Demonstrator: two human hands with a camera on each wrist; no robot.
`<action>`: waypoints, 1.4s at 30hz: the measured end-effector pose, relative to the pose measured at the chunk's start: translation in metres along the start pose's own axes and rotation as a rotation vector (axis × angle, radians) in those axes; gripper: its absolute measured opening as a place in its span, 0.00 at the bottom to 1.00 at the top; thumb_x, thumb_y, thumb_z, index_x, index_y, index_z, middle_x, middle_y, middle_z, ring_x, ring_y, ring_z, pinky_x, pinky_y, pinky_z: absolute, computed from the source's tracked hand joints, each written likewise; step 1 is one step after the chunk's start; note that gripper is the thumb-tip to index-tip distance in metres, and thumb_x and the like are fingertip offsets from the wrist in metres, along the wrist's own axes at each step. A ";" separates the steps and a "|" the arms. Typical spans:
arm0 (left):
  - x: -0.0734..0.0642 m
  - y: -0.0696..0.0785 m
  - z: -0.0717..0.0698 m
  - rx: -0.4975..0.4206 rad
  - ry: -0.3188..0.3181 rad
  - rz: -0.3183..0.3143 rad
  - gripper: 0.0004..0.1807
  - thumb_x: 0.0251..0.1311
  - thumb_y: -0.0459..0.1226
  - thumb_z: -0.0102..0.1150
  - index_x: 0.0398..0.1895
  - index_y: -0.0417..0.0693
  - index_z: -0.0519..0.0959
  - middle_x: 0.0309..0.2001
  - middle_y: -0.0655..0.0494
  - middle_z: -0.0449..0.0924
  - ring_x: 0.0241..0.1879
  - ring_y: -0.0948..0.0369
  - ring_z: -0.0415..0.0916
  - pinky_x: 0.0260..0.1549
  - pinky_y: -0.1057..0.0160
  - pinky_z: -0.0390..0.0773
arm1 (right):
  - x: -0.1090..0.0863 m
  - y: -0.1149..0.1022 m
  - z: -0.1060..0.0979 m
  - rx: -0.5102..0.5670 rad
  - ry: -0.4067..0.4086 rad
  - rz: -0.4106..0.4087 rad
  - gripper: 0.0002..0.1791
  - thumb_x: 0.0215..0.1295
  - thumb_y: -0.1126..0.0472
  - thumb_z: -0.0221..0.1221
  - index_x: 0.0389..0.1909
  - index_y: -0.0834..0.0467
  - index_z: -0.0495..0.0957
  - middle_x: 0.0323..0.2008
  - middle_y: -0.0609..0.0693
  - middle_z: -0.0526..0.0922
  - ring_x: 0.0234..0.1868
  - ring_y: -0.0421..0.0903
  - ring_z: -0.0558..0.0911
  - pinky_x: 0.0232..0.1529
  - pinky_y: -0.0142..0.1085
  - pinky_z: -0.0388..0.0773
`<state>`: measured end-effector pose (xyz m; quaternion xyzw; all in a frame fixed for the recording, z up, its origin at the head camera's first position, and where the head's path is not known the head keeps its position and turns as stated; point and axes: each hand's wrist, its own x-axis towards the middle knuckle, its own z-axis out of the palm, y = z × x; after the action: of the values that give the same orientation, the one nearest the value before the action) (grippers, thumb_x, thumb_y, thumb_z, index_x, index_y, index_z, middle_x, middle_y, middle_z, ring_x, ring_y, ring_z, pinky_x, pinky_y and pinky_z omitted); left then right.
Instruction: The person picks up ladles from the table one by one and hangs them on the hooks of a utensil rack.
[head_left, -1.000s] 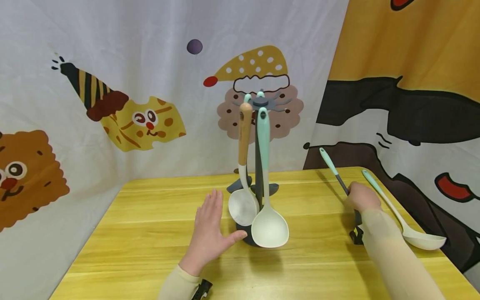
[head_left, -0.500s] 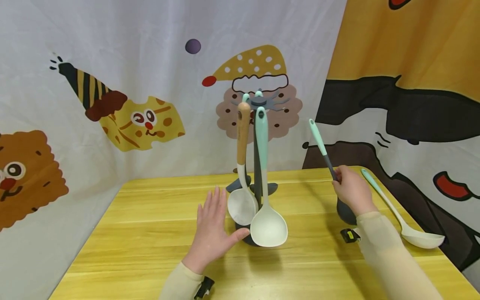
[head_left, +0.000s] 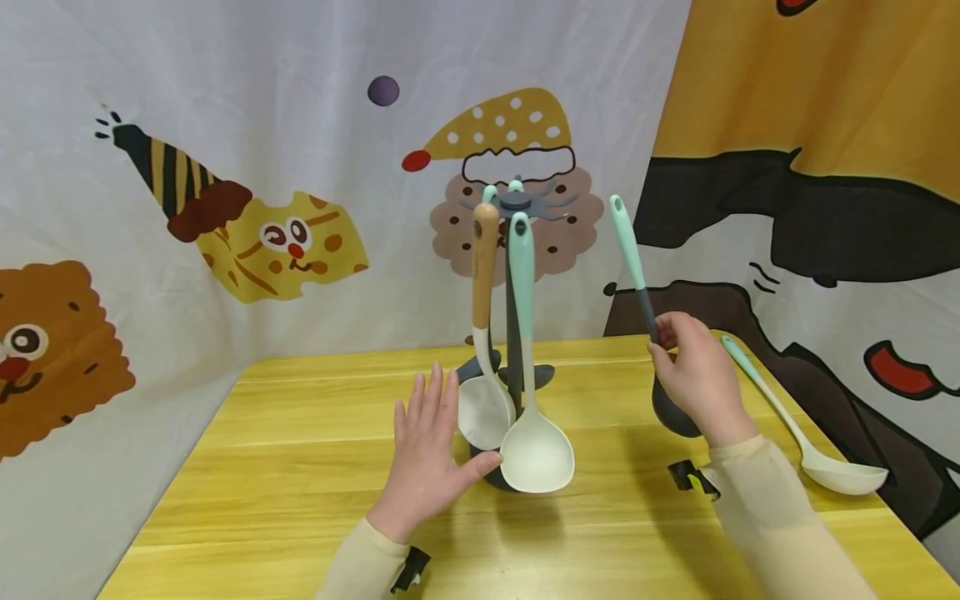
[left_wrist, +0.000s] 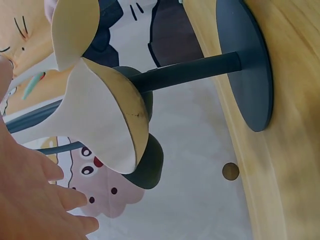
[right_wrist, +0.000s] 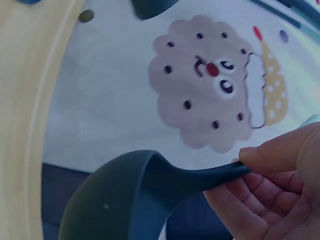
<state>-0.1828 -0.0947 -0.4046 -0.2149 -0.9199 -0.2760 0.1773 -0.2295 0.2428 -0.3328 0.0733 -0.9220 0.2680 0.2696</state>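
Note:
My right hand (head_left: pixel 697 375) pinches the dark grey neck of a ladle (head_left: pixel 628 250) with a mint handle. Its handle points up, tilted left, and the dark bowl (right_wrist: pixel 110 200) hangs low. My left hand (head_left: pixel 427 458) is spread, fingers straight, left of a dark utensil stand (left_wrist: pixel 195 70). From the stand hang a white ladle (head_left: pixel 537 454) with a mint handle and a white ladle (head_left: pixel 483 412) with a wooden handle. Dark utensils hang behind them, partly hidden. The left thumb tip is by the white bowl; whether they touch I cannot tell.
Another white ladle (head_left: pixel 843 475) with a mint handle lies along the right edge of the wooden table (head_left: pixel 247 467). A printed cloth (head_left: pixel 300 108) hangs behind the table. The stand's round base (left_wrist: pixel 247 75) rests on the tabletop.
My right hand has lifted the dark ladle off the right side of the table and moved it left, its handle rising. The left hand has barely shifted.

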 end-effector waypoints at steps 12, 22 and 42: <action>0.008 0.005 -0.008 0.024 0.007 0.022 0.63 0.54 0.80 0.27 0.80 0.43 0.40 0.79 0.46 0.30 0.77 0.47 0.25 0.65 0.28 0.34 | -0.011 -0.033 -0.012 0.082 0.128 -0.131 0.14 0.59 0.77 0.63 0.45 0.67 0.75 0.39 0.59 0.78 0.39 0.54 0.79 0.37 0.49 0.82; 0.014 0.010 -0.014 0.014 0.009 0.028 0.63 0.54 0.80 0.27 0.80 0.45 0.37 0.79 0.49 0.27 0.77 0.50 0.22 0.66 0.30 0.32 | -0.021 -0.055 -0.014 0.089 0.142 -0.252 0.17 0.52 0.80 0.67 0.42 0.66 0.76 0.36 0.55 0.78 0.36 0.47 0.79 0.39 0.17 0.74; 0.021 0.018 -0.020 -0.011 0.059 0.042 0.64 0.53 0.81 0.26 0.80 0.45 0.38 0.79 0.48 0.27 0.77 0.49 0.23 0.65 0.29 0.33 | -0.027 -0.064 -0.002 0.095 0.121 -0.317 0.19 0.51 0.80 0.68 0.42 0.66 0.75 0.36 0.55 0.78 0.36 0.48 0.80 0.33 0.43 0.84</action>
<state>-0.1874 -0.0861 -0.3720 -0.2269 -0.9080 -0.2835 0.2092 -0.1875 0.1891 -0.3168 0.2143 -0.8672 0.2695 0.3597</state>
